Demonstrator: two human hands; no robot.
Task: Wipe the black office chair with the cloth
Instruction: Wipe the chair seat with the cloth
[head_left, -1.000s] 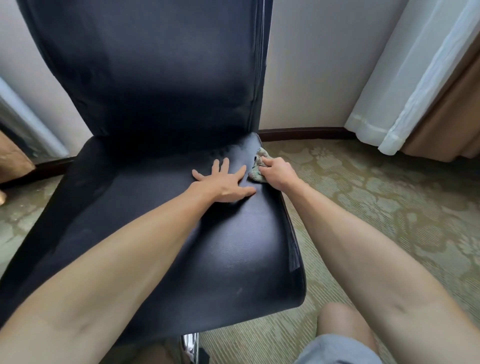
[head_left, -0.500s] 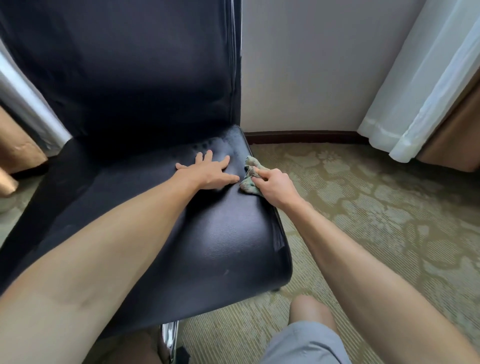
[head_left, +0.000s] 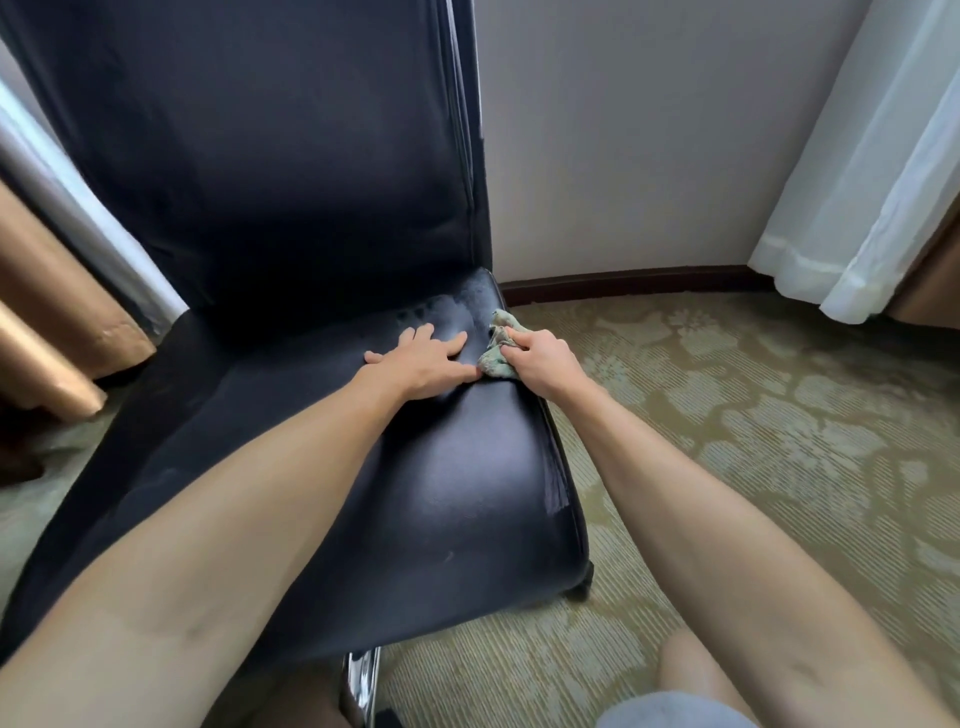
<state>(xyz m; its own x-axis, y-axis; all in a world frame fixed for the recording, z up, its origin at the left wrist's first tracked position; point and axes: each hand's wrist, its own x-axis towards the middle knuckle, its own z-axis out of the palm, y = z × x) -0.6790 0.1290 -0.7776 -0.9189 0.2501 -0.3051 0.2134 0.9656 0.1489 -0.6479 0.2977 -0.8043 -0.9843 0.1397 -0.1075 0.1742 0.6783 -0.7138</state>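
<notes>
Little change: right hand (head_left: 540, 364) still grips cloth (head_left: 496, 356) (crumpled).

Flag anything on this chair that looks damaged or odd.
Nothing broken or spilled. The seat shows a dull hazy patch at its back right corner, beside the cloth, and pale scuffs along its right front edge.

The carpeted floor (head_left: 779, 467), patterned in pale green and beige, carries the black office chair (head_left: 291, 208), which stands beside the dark skirting board (head_left: 623, 278).
</notes>
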